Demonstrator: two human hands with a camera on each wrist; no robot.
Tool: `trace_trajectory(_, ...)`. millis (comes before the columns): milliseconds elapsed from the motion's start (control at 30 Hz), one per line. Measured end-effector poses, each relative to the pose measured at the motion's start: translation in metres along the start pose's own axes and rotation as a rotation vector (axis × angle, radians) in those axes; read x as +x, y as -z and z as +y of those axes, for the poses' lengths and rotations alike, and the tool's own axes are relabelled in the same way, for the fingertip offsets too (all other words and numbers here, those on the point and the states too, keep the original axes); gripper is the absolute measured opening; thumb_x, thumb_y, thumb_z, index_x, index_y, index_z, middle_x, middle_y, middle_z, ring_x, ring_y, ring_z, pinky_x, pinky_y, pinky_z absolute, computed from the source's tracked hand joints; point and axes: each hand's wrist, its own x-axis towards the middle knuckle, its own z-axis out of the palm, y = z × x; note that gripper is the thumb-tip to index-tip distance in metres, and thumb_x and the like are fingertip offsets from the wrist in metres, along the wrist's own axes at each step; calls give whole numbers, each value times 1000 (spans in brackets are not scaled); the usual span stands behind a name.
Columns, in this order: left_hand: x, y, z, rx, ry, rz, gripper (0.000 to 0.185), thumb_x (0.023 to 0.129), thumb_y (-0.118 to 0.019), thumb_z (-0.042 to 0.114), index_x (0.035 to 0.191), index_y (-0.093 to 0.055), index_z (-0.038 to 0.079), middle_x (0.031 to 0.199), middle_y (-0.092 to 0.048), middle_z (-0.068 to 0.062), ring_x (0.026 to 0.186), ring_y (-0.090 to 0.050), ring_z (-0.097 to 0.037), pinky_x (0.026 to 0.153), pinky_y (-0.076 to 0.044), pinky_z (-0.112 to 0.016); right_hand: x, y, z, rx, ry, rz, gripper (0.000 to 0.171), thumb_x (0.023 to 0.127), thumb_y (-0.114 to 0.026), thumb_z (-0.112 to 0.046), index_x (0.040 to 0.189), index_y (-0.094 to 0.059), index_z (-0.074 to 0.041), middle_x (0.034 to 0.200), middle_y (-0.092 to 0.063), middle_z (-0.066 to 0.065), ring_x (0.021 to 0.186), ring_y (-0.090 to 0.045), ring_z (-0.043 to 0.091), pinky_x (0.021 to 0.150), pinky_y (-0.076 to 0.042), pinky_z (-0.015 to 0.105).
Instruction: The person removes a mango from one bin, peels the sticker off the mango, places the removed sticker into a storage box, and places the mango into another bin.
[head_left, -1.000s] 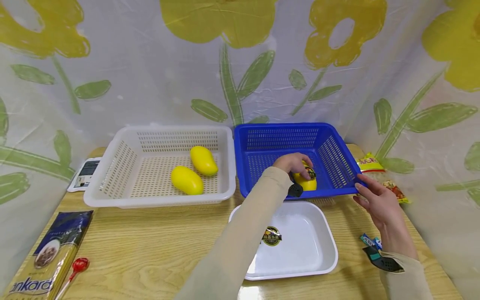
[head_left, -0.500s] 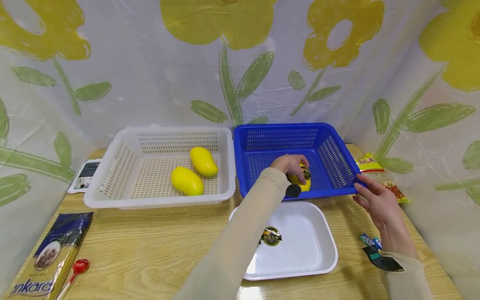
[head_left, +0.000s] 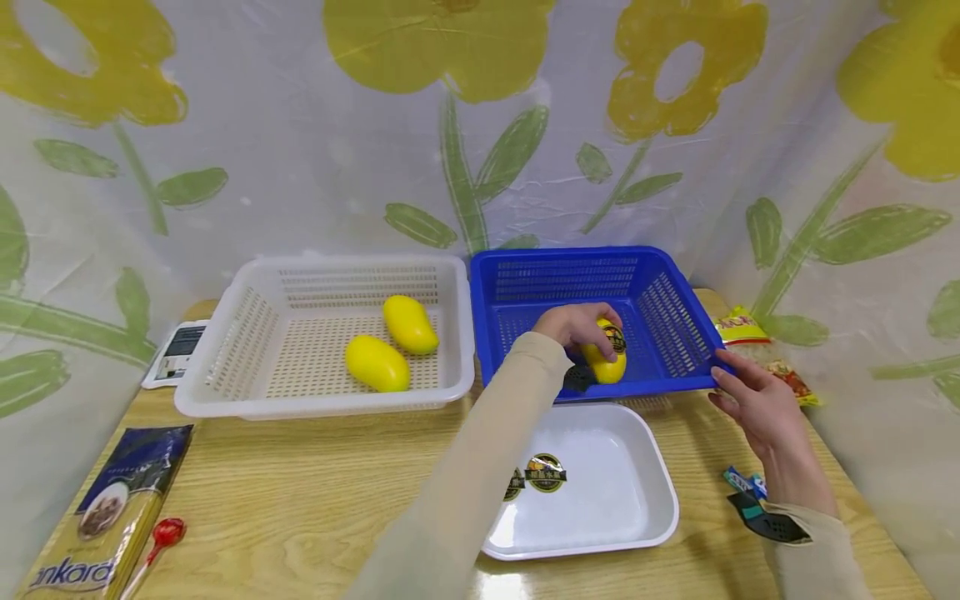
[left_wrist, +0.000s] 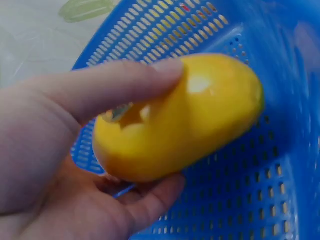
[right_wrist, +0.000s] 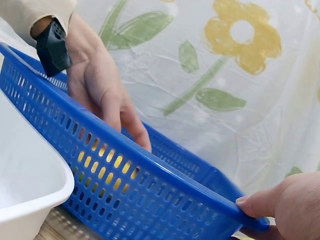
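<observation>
My left hand [head_left: 576, 327] reaches into the blue basket [head_left: 517, 390] and grips a yellow mango [head_left: 609, 367] bearing a dark round sticker. In the left wrist view the thumb lies over the top of the mango [left_wrist: 215, 110] and the other fingers curl beneath it. At the basket's near right corner, my right hand [head_left: 765, 408] pinches the rim between thumb and fingers, as the right wrist view shows on the blue rim [right_wrist: 220, 197]. Two more mangoes, one nearer [head_left: 377, 364] and one farther back [head_left: 410, 325], lie in the white basket [head_left: 322, 407].
A white tray [head_left: 615, 500] with round stickers stands before the blue basket. At the left lie a pasta pack [head_left: 112, 508], a red lollipop [head_left: 168, 532] and a white device [head_left: 176, 354]. Snack packets [head_left: 742, 327] and small blue wrappers [head_left: 742, 481] lie at the right.
My left hand stays on the mango, which has shifted slightly and turned in the grip. The right hand keeps its place at the rim.
</observation>
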Motion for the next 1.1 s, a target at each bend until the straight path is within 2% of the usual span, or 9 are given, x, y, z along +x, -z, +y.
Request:
trace_trajectory(133, -5, 9, 1, -91, -47, -38, 55, 80, -79, 2, 126, -52, 14, 110, -54, -7, 96, -54, -22, 89, -48, -40, 0, 0, 0, 39, 2, -15, 73, 91, -69, -31, 152, -35, -9, 146, -35, 18, 84, -64, -2, 74, -55, 20)
trace_trajectory(267, -17, 16, 4, -112, -139, -66, 54, 82, -78, 5, 126, -51, 16, 113, -54, -6, 97, -55, -21, 92, -48, -44, 0, 1, -1, 100, 2, -33, 77, 88, -72, -30, 152, -35, -8, 124, -50, 4, 85, -66, 0, 73, -56, 21)
trace_trajectory(367, -30, 20, 7, -137, -220, -96, 54, 83, -77, 3, 128, -49, 15, 116, -53, -8, 98, -55, -22, 93, -48, -47, -1, 2, 0, 118, 3, -42, 79, 86, -74, -30, 152, -35, -8, 111, -53, -9, 83, -66, 1, 72, -57, 22)
trace_trajectory(467, -46, 23, 8, -145, -286, -121, 54, 84, -76, 3, 129, -48, 14, 118, -53, -9, 98, -56, -22, 89, -51, -43, -1, 1, 0, 125, -2, -45, 78, 87, -73, -28, 152, -34, -8, 106, -55, -12, 82, -66, 2, 71, -57, 22)
trace_trajectory(533, -58, 24, 8, -140, -317, -136, 54, 84, -75, 2, 129, -48, 13, 119, -53, -8, 99, -56, -22, 85, -53, -36, -1, 0, 0, 132, -6, -48, 78, 88, -73, -27, 152, -33, -8, 105, -55, -13, 82, -66, 2, 71, -57, 22)
trace_trajectory(633, -77, 24, 6, -142, -361, -162, 54, 84, -75, 1, 130, -49, 13, 121, -53, -6, 103, -56, -21, 85, -54, -30, -2, 0, 0, 145, -13, -50, 78, 87, -73, -26, 153, -33, -9, 103, -57, -14, 82, -67, 2, 70, -57, 22)
trace_trajectory(833, -118, 20, -1, -148, -441, -204, 56, 83, -75, -1, 132, -50, 13, 125, -53, -2, 107, -56, -19, 90, -53, -31, -3, 3, 1, 184, -3, -65, 72, 87, -73, -23, 150, -40, -13, 99, -61, -15, 82, -67, 3, 68, -57, 23)
trace_trajectory(967, -145, 20, -13, -82, -514, -189, 57, 83, -76, 2, 133, -50, 13, 128, -51, 0, 109, -56, -17, 92, -51, -30, -3, 4, 1, 212, 14, -85, 61, 88, -73, -21, 144, -50, -17, 97, -64, -15, 81, -67, 4, 66, -58, 23)
trace_trajectory(1100, -176, 19, -32, -38, -574, -186, 59, 83, -76, 2, 135, -48, 10, 134, -47, -1, 111, -55, -17, 94, -50, -33, -4, 2, 1, 220, 8, -97, 51, 88, -73, -20, 137, -58, -20, 95, -66, -15, 80, -67, 5, 67, -58, 24)
